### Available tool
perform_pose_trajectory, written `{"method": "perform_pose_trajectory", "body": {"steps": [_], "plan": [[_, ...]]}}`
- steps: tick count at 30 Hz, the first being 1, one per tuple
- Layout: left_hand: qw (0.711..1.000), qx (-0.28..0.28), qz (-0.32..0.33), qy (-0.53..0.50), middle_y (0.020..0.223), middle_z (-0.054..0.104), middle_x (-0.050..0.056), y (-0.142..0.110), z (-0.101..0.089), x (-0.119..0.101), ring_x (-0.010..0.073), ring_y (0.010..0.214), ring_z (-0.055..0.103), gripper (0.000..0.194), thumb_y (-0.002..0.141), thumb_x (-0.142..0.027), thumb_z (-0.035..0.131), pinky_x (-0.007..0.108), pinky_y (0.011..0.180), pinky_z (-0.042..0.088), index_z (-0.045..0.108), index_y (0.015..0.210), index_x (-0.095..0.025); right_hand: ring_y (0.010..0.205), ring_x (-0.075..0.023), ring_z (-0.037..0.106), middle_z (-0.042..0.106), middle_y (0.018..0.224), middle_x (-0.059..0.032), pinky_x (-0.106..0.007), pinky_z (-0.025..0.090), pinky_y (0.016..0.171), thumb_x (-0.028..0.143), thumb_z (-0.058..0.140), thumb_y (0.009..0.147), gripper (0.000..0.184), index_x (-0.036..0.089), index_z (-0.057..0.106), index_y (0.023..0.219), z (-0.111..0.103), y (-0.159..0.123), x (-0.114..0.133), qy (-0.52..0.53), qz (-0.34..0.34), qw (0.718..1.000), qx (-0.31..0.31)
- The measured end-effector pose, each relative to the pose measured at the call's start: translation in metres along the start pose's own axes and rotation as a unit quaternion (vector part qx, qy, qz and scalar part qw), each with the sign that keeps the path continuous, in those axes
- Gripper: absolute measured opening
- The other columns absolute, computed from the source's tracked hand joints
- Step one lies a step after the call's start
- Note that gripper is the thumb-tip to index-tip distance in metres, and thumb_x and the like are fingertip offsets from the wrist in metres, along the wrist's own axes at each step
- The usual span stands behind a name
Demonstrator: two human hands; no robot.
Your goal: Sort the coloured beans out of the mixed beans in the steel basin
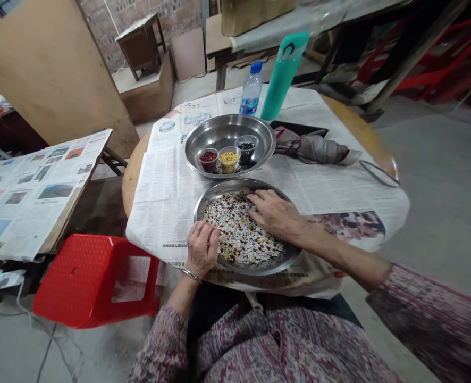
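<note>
A round metal tray [255, 184] in front of me holds a spread of white grains mixed with dark red, yellow and black beans [243, 229]. At its left edge, my left hand [202, 248] has its fingers curled in; what they hold, if anything, is hidden. My right hand [277, 214] reaches in from the right, fingers apart and touching the mix near the far side. Behind stands a deeper metal basin [219, 127]. Inside it are clear cups of red beans [209, 159], yellow beans [228, 160] and black beans [246, 149].
Newspaper [159, 186] covers the round table. A water bottle [251, 89], a teal flask [284, 77] and a folded umbrella [315, 149] lie or stand beyond and right of the basin. A red stool [80, 282] is on the left, near another paper-covered table [32, 197].
</note>
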State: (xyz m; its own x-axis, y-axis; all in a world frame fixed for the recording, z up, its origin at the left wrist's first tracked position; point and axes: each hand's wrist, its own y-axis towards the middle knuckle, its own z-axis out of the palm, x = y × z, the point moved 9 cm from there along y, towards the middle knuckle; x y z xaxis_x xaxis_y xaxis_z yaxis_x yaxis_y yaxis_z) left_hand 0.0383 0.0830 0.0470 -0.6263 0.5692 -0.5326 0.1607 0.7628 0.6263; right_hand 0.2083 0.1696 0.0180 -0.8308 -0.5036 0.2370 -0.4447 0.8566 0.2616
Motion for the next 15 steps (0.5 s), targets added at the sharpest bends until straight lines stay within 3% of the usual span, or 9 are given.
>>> {"method": "perform_pose_trajectory", "body": {"steps": [2,7,9,13,15], "plan": [[1.000,0.003,-0.002,0.003,0.079,0.059,0.005,0.000,0.000,0.001,0.0173,0.079,0.053,0.023,0.099,-0.020,0.039,0.033,0.075,0.045,0.053,0.082,-0.019,0.101,-0.0278,0.058,0.064,0.106,-0.0158,-0.039,0.049,0.088,0.018,0.050,0.086,0.026,0.013,0.064,0.107,0.007,0.005,0.010,0.027,0.017,0.999,0.032],[1.000,0.003,-0.004,0.008,0.079,0.059,0.005,0.000,0.000,0.001,0.0177,0.079,0.053,0.023,0.099,-0.021,0.039,0.033,0.076,0.045,0.053,0.082,-0.019,0.076,-0.0179,0.061,0.068,0.081,-0.0040,-0.030,0.048,0.075,0.010,0.049,0.077,0.021,0.017,0.067,0.086,0.012,0.003,0.042,0.222,0.021,0.970,0.094],[1.000,0.001,-0.005,0.010,0.080,0.059,0.005,-0.001,0.000,0.001,0.0179,0.080,0.054,0.023,0.099,-0.021,0.039,0.033,0.075,0.045,0.053,0.082,-0.019,0.073,-0.0165,0.061,0.068,0.080,-0.0031,-0.029,0.048,0.072,0.011,0.050,0.078,0.020,0.018,0.067,0.085,0.008,-0.004,0.060,0.273,-0.010,0.958,0.090],[1.000,0.004,-0.007,0.015,0.079,0.059,0.005,-0.001,0.000,0.002,0.0178,0.079,0.054,0.025,0.099,-0.022,0.038,0.033,0.074,0.046,0.054,0.081,-0.019,0.085,-0.0178,0.063,0.069,0.092,-0.0069,-0.032,0.050,0.079,0.011,0.050,0.084,0.023,0.018,0.069,0.096,0.006,-0.026,0.098,0.293,-0.130,0.940,0.116],[1.000,0.003,-0.004,0.014,0.079,0.059,0.005,0.000,0.000,0.001,0.0178,0.079,0.055,0.025,0.100,-0.022,0.038,0.033,0.074,0.046,0.054,0.081,-0.019,0.090,-0.0182,0.064,0.069,0.096,-0.0081,-0.033,0.051,0.084,0.011,0.050,0.086,0.025,0.018,0.069,0.101,0.009,-0.034,0.102,0.276,-0.156,0.939,0.136]]}}
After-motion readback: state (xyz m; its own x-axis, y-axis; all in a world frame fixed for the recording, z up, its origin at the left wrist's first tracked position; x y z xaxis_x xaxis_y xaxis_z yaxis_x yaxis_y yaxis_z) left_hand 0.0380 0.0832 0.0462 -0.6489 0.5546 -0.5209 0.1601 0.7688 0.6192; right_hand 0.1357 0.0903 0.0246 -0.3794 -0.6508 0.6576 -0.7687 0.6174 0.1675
